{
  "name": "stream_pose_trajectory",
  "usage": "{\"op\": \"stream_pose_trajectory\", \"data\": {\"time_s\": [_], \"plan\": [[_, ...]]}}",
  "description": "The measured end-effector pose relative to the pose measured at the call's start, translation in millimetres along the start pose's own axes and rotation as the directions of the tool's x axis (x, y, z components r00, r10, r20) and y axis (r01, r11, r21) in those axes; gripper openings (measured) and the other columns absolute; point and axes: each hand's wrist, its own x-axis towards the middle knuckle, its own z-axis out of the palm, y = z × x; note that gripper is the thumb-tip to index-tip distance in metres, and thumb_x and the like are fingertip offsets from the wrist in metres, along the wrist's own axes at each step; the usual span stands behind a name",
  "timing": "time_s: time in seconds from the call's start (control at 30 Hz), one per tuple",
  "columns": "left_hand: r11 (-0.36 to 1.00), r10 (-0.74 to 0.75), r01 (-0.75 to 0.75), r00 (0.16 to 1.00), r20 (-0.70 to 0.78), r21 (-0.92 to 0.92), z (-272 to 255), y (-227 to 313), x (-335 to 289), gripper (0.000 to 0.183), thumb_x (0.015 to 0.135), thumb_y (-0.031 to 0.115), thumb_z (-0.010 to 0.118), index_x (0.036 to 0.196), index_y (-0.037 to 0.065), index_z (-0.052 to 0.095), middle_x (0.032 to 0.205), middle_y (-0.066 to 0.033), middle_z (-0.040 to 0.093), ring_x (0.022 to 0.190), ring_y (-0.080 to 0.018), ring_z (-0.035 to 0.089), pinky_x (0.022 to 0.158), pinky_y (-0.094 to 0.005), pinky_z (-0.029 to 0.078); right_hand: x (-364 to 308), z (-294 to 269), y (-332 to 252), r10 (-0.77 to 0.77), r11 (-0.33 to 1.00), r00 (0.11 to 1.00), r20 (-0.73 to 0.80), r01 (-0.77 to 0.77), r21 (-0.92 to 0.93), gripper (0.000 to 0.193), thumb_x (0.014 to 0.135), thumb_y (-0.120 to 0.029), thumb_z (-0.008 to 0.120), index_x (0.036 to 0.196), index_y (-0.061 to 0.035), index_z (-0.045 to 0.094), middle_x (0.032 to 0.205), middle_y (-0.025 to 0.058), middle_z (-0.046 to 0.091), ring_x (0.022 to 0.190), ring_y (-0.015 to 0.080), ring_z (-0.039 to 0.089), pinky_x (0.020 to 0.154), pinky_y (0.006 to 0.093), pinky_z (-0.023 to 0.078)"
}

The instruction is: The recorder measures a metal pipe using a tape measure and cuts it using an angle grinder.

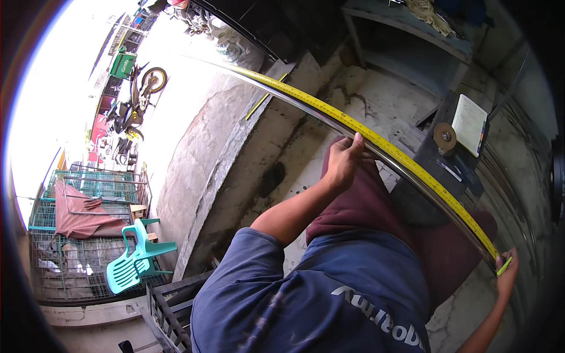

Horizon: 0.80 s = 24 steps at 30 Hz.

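My left fingers [357,142] are closed round the tube [294,103], thumb against the edge of the tape [376,141]; my right fingers [514,259] pinch near the tape's right end, with a lime bit [504,266] there whose kind I can't make out. Whether they grip the tube as well, I can't tell. Tube and tape run side by side past my knees and off to the upper left, where glare swallows the far end. That's my first worry: if the tape slid loose out there, I might not notice. It's long and springy, so slack between my hands could let it bow or twist off the metal, and its thin edge could nick my thumb. A yellow strip [256,107] lies crosswise to the tube at the ledge [215,170], and could make it rock. If I swung my end carelessly, it might hit the bench [430,160] and jolt the disc [444,136], notebook [471,125] or pen [449,169].
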Motion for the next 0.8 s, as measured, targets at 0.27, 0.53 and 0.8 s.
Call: {"op": "stream_pose_trajectory", "data": {"time_s": [0.27, 0.53, 0.8], "plan": [[0.986, 0.158, -0.165, 0.918, -0.365, 0.013, -143.6, 113.6, 94.1, 0.041, 0.111, 0.039, 0.056, 0.098, 0.0, 0.063, 0.081, -0.0082, 0.063, 0.059, -0.0181, 0.062, 0.056, -0.0314, 0.052, 8.4, 14.5, -29.0, -0.139, 0.99, 0.99, -0.009, 0.139, -0.021, 0.028, 0.089, 0.009, 0.068, 0.098, -0.002, 0.044, 0.088, 0.0065, 0.047, 0.084, 0.018, 0.044, 0.08, 0.0285, 0.041], [0.978, 0.196, -0.205, 0.88, -0.434, 0.027, -192.8, 143.2, 135.6, 0.038, 0.11, 0.039, 0.058, 0.097, 0.004, 0.06, 0.076, -0.0039, 0.057, 0.055, -0.0164, 0.06, 0.05, -0.0298, 0.047, 11.2, 21.8, -23.8, -0.126, 0.992, 0.992, -0.02, 0.125, -0.034, 0.029, 0.085, 0.01, 0.07, 0.098, -0.0011, 0.046, 0.086, 0.0093, 0.051, 0.081, 0.0203, 0.047, 0.08, 0.0307, 0.044], [0.989, 0.126, -0.147, 0.926, -0.357, -0.031, -170.1, 119.4, 124.8, 0.033, 0.112, 0.04, 0.055, 0.106, 0.008, 0.061, 0.079, -0.0016, 0.056, 0.06, -0.0148, 0.056, 0.056, -0.0294, 0.051, 12.5, 10.8, 12.9, -0.12, 0.992, 0.993, -0.025, 0.119, -0.042, 0.029, 0.087, 0.01, 0.069, 0.106, 0.001, 0.049, 0.089, 0.0072, 0.049, 0.084, 0.0182, 0.046, 0.082, 0.0295, 0.044]]}}
